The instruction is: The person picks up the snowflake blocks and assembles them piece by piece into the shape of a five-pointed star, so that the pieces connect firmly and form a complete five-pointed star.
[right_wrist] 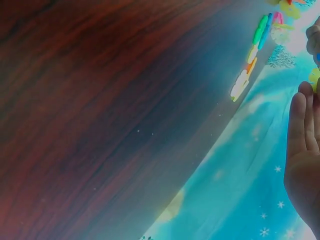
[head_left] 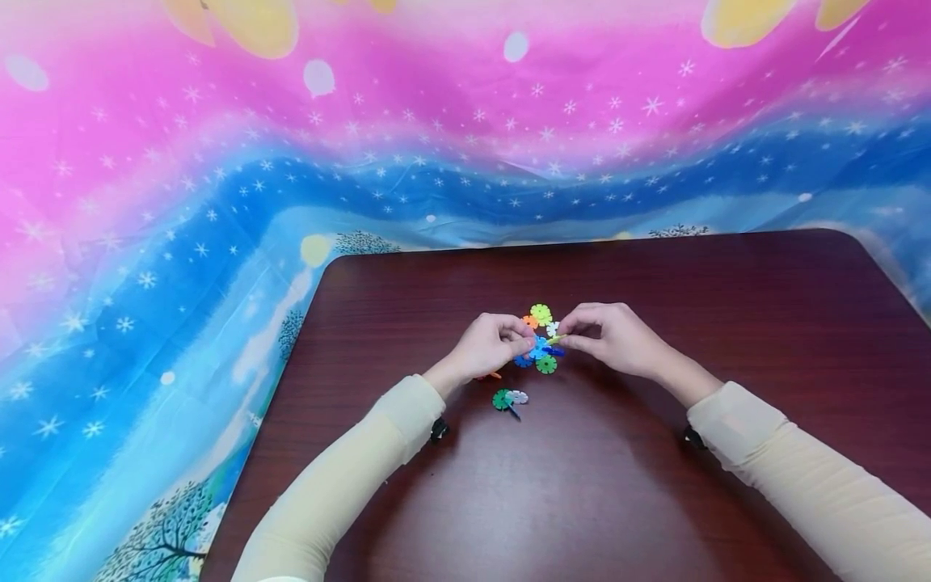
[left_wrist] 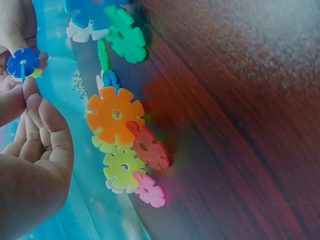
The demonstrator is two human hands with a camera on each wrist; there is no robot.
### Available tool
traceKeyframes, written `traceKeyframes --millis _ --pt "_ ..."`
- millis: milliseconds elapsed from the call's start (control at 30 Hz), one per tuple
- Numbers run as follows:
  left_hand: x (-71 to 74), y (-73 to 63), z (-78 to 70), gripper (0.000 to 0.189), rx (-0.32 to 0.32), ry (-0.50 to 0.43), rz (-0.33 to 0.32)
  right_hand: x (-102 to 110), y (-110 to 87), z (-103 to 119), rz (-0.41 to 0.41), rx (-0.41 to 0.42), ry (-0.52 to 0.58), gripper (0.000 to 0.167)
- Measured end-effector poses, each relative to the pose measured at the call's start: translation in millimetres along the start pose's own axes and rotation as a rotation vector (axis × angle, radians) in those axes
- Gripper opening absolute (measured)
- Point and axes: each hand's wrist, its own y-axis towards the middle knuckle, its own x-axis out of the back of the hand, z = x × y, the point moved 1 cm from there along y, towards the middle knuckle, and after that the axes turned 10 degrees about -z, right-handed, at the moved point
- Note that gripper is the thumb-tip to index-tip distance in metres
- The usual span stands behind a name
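My left hand [head_left: 498,343] pinches a light blue notched plastic disc [head_left: 538,348] between thumb and fingertips. Facing it, my right hand [head_left: 611,335] pinches a yellow disc [head_left: 556,339], seen nearly edge-on. A dark blue disc [left_wrist: 23,63] sits between the hands, slotted against the light blue one in the left wrist view. In the right wrist view, the right fingertips meet the yellow disc [right_wrist: 314,78]. Around and below the hands are more discs: a yellow-green one [head_left: 541,314], an orange one [head_left: 530,322] and a green one [head_left: 546,364].
Nearer the body, a small cluster with a green disc [head_left: 501,399] and a white disc [head_left: 518,397] lies on the dark wooden table [head_left: 582,485]. Orange [left_wrist: 115,114], red [left_wrist: 150,146] and pink discs [left_wrist: 149,190] lie together. A patterned cloth [head_left: 436,145] hangs behind the table.
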Motion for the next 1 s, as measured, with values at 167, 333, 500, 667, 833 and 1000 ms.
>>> traceKeyframes --millis 167,333,500,667,833,1000 --pt "0.4 -0.3 -0.8 0.01 -0.01 0.018 0.01 -1 1.6 4 -0.005 0.099 -0.013 0.026" --pt "-0.6 -1.8 -1.9 0.01 -0.01 0.019 0.02 -3 1.8 7 -0.011 0.168 -0.023 0.029" --pt "-1.9 -5.1 -2.7 0.008 -0.004 0.006 0.005 -4 1.3 11 -0.026 0.218 -0.026 0.03" --pt "-3.1 -6.7 0.1 0.006 0.011 0.0 0.011 -8 0.5 14 0.007 0.26 -0.03 0.03" --pt "-5.3 -7.8 3.1 0.007 0.015 0.053 0.072 -8 -1.2 7 0.137 0.152 -0.071 0.033" --pt "-9.9 -9.0 1.9 0.008 -0.019 0.164 0.134 -4 8.2 -4 0.179 -0.027 -0.247 0.031"
